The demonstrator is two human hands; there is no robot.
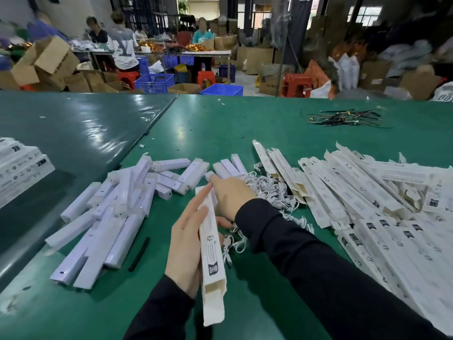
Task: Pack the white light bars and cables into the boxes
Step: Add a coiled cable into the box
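Left hand: your left hand [186,246] holds one long white box [212,256] upright along the palm, fingers straight along its side, thumb hidden behind it. The open end, flap down, points to 6 o'clock.

Right hand: your right hand [231,195] reaches toward 12 o'clock over the box's far end, fingers bent down onto the light bars there. Whether it already grips one, you cannot tell; the fingertips are hidden.

Light bars: the white light bars [117,207] lie heaped from 9 to 11 o'clock of the box, a few more just past your right fingers.

Cables: the coiled white cables [274,192] sit tangled at 1 o'clock, under and beside your right wrist; one loose coil [232,244] lies touching the box at 3 o'clock.

Empty boxes: flat boxes [367,204] fan out from 2 to 4 o'clock.

Risk, tangle: pulling one cable may likely drag its neighbours out with it.

Risk, sleeve: your right sleeve [318,261] crosses low over the coils and could sweep them toward the table [220,114] edge.

Risk, box: held only along one side, the box may tip or buckle when a bar pushes in.

Risk, flap: the hanging flap could fold inward and block the mouth.
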